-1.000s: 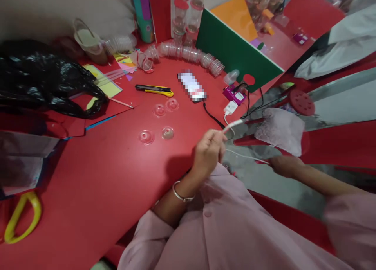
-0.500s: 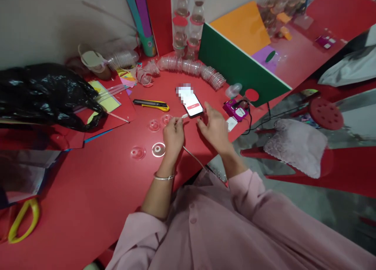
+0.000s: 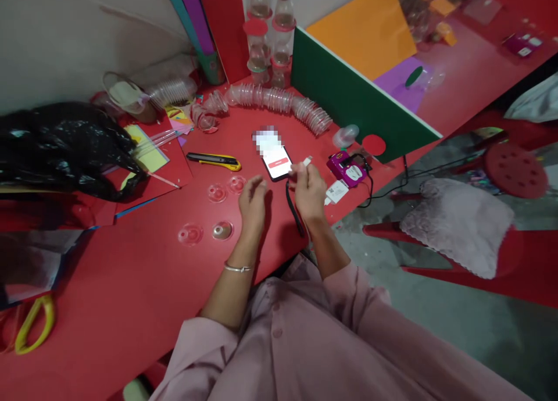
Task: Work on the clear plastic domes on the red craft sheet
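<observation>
A phone (image 3: 278, 164) with a lit screen lies face up on the red table (image 3: 131, 273). My right hand (image 3: 308, 192) is just right of its lower end, with fingers pinched on a white cable (image 3: 307, 160) whose plug points up. Left of that, my left hand (image 3: 253, 202) hovers near the phone's lower end, fingers loosely curled and apart, holding nothing. A dark strap (image 3: 293, 209) runs down between my hands. Beside my left hand sit several clear domed lids (image 3: 222, 231). A yellow and black cutter (image 3: 214, 160) lies left of the phone.
A purple box (image 3: 346, 167) with black cables and a white charger (image 3: 336, 192) lie at the right edge. A green board (image 3: 353, 99) stands behind them. Stacked clear cups (image 3: 279, 99) curve across the back. At left are a black bag (image 3: 65, 145) and yellow scissors handle (image 3: 37, 325).
The white cable plug has passed from my left hand to my right and is away from the phone. My left hand has opened. The whole view has shifted slightly.
</observation>
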`<state>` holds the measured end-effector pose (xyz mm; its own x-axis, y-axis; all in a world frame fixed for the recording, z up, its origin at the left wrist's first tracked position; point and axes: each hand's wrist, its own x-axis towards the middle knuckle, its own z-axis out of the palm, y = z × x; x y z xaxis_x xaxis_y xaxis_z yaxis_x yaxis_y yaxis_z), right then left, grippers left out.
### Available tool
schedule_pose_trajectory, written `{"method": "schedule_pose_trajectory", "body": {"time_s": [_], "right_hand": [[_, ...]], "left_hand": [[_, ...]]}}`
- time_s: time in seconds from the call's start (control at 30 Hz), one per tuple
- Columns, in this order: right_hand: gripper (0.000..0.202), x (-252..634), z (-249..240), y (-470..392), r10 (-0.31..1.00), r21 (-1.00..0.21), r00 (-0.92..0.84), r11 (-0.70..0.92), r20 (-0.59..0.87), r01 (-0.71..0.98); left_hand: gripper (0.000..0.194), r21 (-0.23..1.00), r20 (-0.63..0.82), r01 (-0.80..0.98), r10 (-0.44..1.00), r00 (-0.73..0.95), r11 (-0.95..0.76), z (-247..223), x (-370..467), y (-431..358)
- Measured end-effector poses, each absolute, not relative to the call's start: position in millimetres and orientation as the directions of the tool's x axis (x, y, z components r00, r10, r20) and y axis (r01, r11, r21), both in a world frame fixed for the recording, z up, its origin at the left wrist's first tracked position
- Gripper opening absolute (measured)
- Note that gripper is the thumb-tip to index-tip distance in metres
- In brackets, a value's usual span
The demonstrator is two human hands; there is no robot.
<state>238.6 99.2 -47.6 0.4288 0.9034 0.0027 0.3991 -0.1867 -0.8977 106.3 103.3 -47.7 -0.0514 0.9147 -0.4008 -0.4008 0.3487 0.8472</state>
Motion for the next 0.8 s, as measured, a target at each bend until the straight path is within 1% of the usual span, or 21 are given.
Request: {"method": "schedule_pose_trajectory", "body": {"time_s": [0.03,0.1,0.17,0.23,0.3,0.4,0.5,0.57,0.67,0.73,0.8], "right_hand": [[0.059,243.1,-46.2,107.0,0.906,-0.845,0.421,-0.197,0.036,0.497],[0.056,250.2,-44.3,121.0,0.917,-0.748,0.396,-0.224,0.056,0.625],[0.053,254.3,-43.5,130.4,0.92,-0.708,0.392,-0.256,0.031,0.658],[0.052,256.4,-43.4,134.4,0.912,-0.703,0.409,-0.28,0.017,0.653],[0.053,257.8,-43.8,134.4,0.907,-0.723,0.421,-0.287,0.006,0.628],[0.06,259.7,-44.6,131.2,0.924,-0.817,0.379,-0.26,-0.056,0.514],[0.064,260.6,-43.3,126.5,0.945,-0.892,0.308,-0.23,-0.11,0.389],[0.062,260.6,-39.3,120.4,0.949,-0.9,0.289,-0.232,-0.127,0.368],[0.055,259.2,-28.0,104.2,0.946,-0.85,0.31,-0.241,-0.097,0.469],[0.05,255.5,-19.4,91.4,0.948,-0.775,0.312,-0.246,-0.067,0.582],[0.045,248.8,-12.5,81.6,0.964,-0.675,0.253,-0.243,-0.086,0.697]], "left_hand": [[0.013,0.814,-0.429,-0.473,0.898,-0.098,0.337,-46.5,109.9,111.1],[0.011,0.785,-0.444,-0.537,0.885,-0.141,0.309,-44.6,117.6,126.7],[0.015,0.754,-0.489,-0.553,0.865,-0.115,0.353,-43.1,124.0,140.3],[0.02,0.739,-0.529,-0.546,0.842,-0.109,0.394,-42.0,128.6,150.8],[0.026,0.729,-0.557,-0.526,0.827,-0.083,0.438,-40.8,132.3,158.3],[0.033,0.697,-0.576,-0.526,0.817,-0.006,0.488,-37.3,136.6,166.3],[0.037,0.632,-0.602,-0.565,0.795,0.074,0.531,-33.0,136.9,171.6],[0.043,0.58,-0.622,-0.579,0.771,0.14,0.573,-32.6,134.2,173.2],[0.046,0.508,-0.634,-0.609,0.743,0.216,0.61,-39.0,130.1,172.2],[0.045,0.466,-0.628,-0.647,0.741,0.238,0.603,-46.2,130.2,170.1],[0.043,0.442,-0.618,-0.682,0.749,0.24,0.583,-52.6,133.2,168.0]]}}
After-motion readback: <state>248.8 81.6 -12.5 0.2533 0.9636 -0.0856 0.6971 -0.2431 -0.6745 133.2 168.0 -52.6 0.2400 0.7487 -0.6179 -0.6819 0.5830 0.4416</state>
